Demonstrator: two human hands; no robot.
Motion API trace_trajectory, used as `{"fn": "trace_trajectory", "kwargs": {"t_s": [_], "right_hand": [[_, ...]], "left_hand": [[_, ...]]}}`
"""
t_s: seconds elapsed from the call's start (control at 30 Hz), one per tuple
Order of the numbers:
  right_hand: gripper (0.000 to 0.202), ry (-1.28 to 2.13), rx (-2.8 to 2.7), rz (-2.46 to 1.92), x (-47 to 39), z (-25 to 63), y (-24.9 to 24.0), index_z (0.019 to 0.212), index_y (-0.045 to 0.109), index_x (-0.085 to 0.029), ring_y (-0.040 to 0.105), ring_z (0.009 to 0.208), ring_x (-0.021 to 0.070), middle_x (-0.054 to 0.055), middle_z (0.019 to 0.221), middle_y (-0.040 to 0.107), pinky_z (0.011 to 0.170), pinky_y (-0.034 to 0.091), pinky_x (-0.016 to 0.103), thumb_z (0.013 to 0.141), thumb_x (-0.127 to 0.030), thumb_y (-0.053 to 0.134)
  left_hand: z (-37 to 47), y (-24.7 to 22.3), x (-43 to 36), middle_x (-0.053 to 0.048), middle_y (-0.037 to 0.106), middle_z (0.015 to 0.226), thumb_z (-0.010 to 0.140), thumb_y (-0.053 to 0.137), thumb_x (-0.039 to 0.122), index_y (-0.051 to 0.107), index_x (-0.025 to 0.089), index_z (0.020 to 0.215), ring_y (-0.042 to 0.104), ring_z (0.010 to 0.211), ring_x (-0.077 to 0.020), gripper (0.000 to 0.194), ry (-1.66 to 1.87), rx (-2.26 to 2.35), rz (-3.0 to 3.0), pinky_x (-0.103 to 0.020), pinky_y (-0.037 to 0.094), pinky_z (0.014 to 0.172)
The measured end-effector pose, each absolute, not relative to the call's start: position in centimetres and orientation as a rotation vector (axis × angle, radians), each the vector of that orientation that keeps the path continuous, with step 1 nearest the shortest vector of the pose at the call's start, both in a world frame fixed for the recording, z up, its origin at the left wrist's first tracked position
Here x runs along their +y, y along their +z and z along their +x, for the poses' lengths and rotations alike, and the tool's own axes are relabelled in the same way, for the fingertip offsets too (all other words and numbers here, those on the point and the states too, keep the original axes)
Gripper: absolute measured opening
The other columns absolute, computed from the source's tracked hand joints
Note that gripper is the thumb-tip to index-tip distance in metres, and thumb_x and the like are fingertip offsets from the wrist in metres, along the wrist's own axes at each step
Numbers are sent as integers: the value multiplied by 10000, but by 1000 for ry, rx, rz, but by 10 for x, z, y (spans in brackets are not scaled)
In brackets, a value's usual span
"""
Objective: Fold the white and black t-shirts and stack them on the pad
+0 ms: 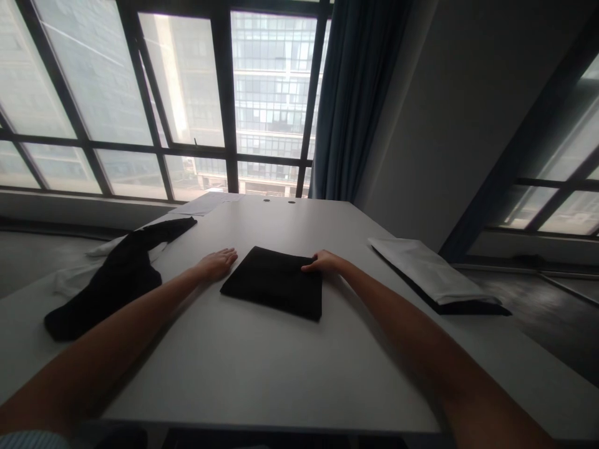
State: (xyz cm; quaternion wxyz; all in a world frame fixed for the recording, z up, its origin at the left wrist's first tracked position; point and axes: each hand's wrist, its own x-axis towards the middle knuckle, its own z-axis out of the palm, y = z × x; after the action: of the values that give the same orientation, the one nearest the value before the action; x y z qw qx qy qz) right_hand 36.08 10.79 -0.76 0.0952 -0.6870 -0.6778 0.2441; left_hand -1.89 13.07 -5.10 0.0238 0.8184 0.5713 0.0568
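Observation:
A flat, dark folded cloth [276,284] lies on the white table [262,380], near its middle. My right hand [322,262] grips the cloth's upper right edge, thumb on top and the other fingers mostly hidden beneath or behind it. Just left of the cloth, my left hand [218,264] rests on the table with its fingers stretched out and nothing held.
Crumpled black cloth [116,280] lies over white cloth [75,279] on the left. To the right sits a folded white cloth [430,268] on a dark one. Papers [201,204] lie at the far left edge. Windows and a blue curtain [350,93] stand beyond.

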Motion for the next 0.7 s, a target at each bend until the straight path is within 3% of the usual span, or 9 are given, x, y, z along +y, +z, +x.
{"fn": "trace_trajectory", "kwargs": {"t_s": [0.1,0.23,0.37,0.5,0.7], "right_hand": [[455,878,-1896,-2009,118,359,-8,985,766,-143,716,929,256,96,993,773,745,561,291,651,-406,927],[370,918,-1816,-1981,139,362,-15,1025,751,-155,725,832,217,69,945,774,677,567,272,735,-351,871],[433,473,-1752,-2103,164,389,-18,1185,710,-130,697,1065,281,134,1128,747,862,557,323,809,-325,798],[544,-25,-1642,-2290,174,428,-23,1416,560,-105,561,1297,356,245,1397,585,1043,464,472,930,-341,629],[608,-294,-2077,-2259,164,445,-34,1476,540,-226,198,1548,360,163,1675,280,1203,173,615,984,-578,479]], "left_hand": [[-23,-55,125,-117,409,1624,1074,176,415,468,172,1531,327,1528,-235,594,181,1787,2513,-448,289,1225],[-24,-62,126,-108,437,1609,1074,208,408,507,189,1508,345,1520,-244,571,261,1810,2522,-469,284,1232],[-25,-69,131,-89,492,1575,1064,269,409,581,229,1446,407,1486,-235,525,352,1832,2546,-444,316,1222],[-25,-69,130,-91,491,1577,1059,269,420,588,218,1440,412,1483,-235,536,335,1832,2563,-432,313,1225],[-20,-63,123,-37,592,1495,1048,267,439,626,266,1391,475,1432,-206,525,322,1825,2590,-384,356,1192]]}}
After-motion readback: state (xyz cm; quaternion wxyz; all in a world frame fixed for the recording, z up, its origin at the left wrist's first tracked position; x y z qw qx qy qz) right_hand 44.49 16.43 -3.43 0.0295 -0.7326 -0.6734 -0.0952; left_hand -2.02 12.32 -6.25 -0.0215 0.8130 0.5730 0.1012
